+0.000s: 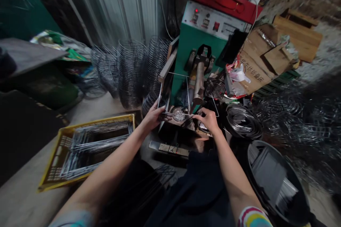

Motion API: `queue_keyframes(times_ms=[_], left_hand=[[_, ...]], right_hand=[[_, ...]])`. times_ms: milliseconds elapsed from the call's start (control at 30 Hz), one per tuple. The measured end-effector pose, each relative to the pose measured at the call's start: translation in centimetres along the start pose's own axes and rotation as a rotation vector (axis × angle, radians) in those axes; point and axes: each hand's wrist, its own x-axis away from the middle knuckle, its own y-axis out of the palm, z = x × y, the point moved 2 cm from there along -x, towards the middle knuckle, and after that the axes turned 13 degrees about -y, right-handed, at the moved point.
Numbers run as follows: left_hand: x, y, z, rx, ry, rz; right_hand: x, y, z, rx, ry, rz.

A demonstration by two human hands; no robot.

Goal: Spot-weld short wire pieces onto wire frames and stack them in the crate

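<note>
Left hand (pixel 153 116) & right hand (pixel 208 120) each pinch wire frame (pixel 174 92) at green machine (pixel 198 67); best kept level, ends square.

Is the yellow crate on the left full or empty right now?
Partly filled. The yellow crate holds bundles of straight wire rods lying lengthwise in layers, with dark gaps between them and its rim above the pile.

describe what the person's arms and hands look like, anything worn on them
Both forearms are bare, with no gloves on the left hand or right hand. No rings or watch are visible. The right sleeve is short with multicoloured stripes; the left sleeve looks pale blue-grey, its edge blurred.
</note>
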Motion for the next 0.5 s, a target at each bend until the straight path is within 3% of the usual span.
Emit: queue_keyframes(times_ms=[300,433,500], left_hand=[[-0.6,-1.0,-0.2,-0.007,-0.032,0.007],[-0.4,-0.7,-0.1,0.014,-0.020,0.014],[0.9,-0.4,-0.6,0.026,-0.015,0.021]], right_hand=[[0.4,-0.3,1.1,0.057,-0.061,0.018],[1.4,-2.8,3.6,0.143,0.209,0.308],[2.4,-3.7,4.3,0.002,0.399,0.365]])
